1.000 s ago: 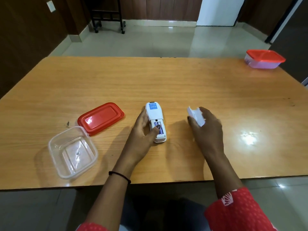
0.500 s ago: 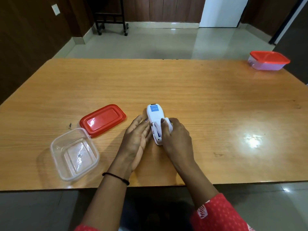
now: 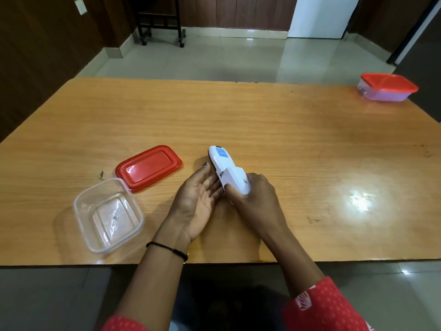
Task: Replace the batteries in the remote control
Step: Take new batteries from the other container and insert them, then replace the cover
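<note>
Your white remote control (image 3: 220, 161) lies face down on the wooden table (image 3: 262, 120), just right of the red lid (image 3: 149, 167). Your left hand (image 3: 198, 199) is spread wide, palm up, its fingers pressed along the remote's left edge. Your right hand (image 3: 253, 197) curls around the white battery cover (image 3: 235, 180), holding it over the remote's near end, thumb on its left edge; you cannot tell whether the cover is fully seated. The red lid touches the far corner of the empty clear plastic container (image 3: 108, 215), which sits left of the remote near the table's front edge. A second container with a red lid on it (image 3: 386, 87) stands well apart from the remote, at the table's far right corner
</note>
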Demonstrator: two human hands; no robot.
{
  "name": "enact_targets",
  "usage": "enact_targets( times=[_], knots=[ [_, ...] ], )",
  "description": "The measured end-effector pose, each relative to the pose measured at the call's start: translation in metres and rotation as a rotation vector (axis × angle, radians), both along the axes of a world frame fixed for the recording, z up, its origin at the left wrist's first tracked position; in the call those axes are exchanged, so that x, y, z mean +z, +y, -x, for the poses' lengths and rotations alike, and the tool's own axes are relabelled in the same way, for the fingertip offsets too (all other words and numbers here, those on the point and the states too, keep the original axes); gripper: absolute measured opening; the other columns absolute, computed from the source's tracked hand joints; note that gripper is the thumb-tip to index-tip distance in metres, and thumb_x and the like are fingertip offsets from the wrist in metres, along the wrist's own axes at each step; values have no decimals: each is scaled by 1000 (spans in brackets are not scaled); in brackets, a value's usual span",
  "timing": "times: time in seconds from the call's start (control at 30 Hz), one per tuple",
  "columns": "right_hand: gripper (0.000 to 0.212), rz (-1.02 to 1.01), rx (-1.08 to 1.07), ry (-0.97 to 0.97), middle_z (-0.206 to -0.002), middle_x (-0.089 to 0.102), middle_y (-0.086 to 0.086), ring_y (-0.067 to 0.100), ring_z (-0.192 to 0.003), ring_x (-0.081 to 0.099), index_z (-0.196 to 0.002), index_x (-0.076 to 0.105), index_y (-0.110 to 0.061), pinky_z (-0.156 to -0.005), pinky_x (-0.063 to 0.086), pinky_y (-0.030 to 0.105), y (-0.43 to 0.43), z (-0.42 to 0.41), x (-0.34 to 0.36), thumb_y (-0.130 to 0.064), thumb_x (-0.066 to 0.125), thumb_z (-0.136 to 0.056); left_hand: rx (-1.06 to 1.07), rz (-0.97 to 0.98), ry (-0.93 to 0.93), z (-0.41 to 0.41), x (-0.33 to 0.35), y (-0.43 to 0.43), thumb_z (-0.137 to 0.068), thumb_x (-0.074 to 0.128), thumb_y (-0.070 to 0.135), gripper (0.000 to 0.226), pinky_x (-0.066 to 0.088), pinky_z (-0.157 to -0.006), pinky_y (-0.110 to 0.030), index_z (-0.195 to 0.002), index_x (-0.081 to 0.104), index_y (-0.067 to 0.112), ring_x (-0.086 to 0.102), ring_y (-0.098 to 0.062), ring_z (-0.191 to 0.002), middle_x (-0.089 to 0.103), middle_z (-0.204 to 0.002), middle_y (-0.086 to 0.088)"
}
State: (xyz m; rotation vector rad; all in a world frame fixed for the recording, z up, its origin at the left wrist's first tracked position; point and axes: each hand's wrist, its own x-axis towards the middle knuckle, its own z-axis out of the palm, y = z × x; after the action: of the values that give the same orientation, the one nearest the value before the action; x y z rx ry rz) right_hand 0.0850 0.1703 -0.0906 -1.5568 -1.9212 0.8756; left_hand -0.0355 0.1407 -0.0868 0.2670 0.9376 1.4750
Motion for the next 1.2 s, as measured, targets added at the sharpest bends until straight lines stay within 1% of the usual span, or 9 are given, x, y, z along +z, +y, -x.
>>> enact_targets(
  times=[0.1, 0.17, 0.27, 0.37, 0.43, 0.63, 0.8, 0.97, 1.2],
  knots=[
    [25, -55, 67, 60, -88, 55, -1, 7, -70, 50, -88, 54, -21, -54, 34, 18, -7, -3, 5, -42, 63, -78, -57, 31, -16, -6, -1, 0, -97, 44, 31, 33, 56, -73, -25, -114, 62, 8, 68, -16, -84, 71, -97, -7],
    [40, -129, 132, 30, -93, 53, -1, 13, -77, 53, -112, 55, -23, -62, 42, 27, -16, 0, 9, -47, 61, -80, -38, 59, -39, -8, -1, 1, -98, 43, 33, 40, 58, -71, -30, -119, 60, 4, 69, -19, -83, 70, -99, -11],
    [64, -237, 175, -82, -107, 52, -3, 17, -88, 55, -144, 28, -33, -70, 47, 33, -24, 1, 13, -49, 52, -87, 25, 10, -128, -6, -2, 1, -98, 40, 36, 46, 60, -67, -32, -133, 50, 7, 68, -23, -95, 63, -121, -15],
    [54, -384, 162, -50, -110, 60, -1, 19, -88, 60, -138, 42, -32, -61, 42, 27, -27, 2, 13, -46, 56, -87, 43, -74, -162, -3, -1, 1, -98, 37, 39, 52, 53, -92, -35, -140, 42, 8, 51, -26, -128, 48, -143, -16],
    [51, -430, 161, -58, -109, 63, 1, 20, -88, 62, -134, 48, -29, -60, 44, 27, -27, 3, 12, -43, 60, -86, 39, -107, -151, -4, -1, 0, -96, 39, 38, 52, 47, -100, -35, -140, 43, 9, 48, -23, -131, 48, -144, -13],
    [48, -462, 135, -172, -123, 60, -5, 18, -101, 57, -137, 42, -33, -59, 47, 31, -32, 4, 11, -48, 47, -91, 5, -147, -131, -5, -3, -1, -100, 33, 40, 48, 54, -91, -33, -141, 42, 16, 51, -18, -129, 52, -142, -6],
    [52, -454, 150, -218, -116, 63, -6, 17, -93, 46, -137, 43, -31, -56, 42, 30, -29, 11, 6, -46, 25, -91, -16, -149, -94, -5, -1, -3, -97, 38, 44, 52, 54, -89, -28, -141, 42, 16, 51, -15, -128, 52, -142, -7],
    [39, -299, 182, 97, -119, 63, -3, 16, -97, 45, -134, 48, -31, -82, 43, 29, -26, 12, 0, -29, 44, -95, 23, -202, -90, -4, -2, -3, -96, 44, 13, 43, 55, -84, -26, -139, 42, 14, 57, -13, -122, 59, -134, -8],
    [40, 401, 182, 758, -103, 73, 11, 25, -93, 70, -127, 54, -13, -80, 58, 40, -15, -9, 18, -7, 61, -88, 11, -212, 107, -6, -1, -4, -100, 38, 24, 38, 52, -89, -36, -134, 46, 11, 62, -22, -109, 63, -127, -13]
  ],
)
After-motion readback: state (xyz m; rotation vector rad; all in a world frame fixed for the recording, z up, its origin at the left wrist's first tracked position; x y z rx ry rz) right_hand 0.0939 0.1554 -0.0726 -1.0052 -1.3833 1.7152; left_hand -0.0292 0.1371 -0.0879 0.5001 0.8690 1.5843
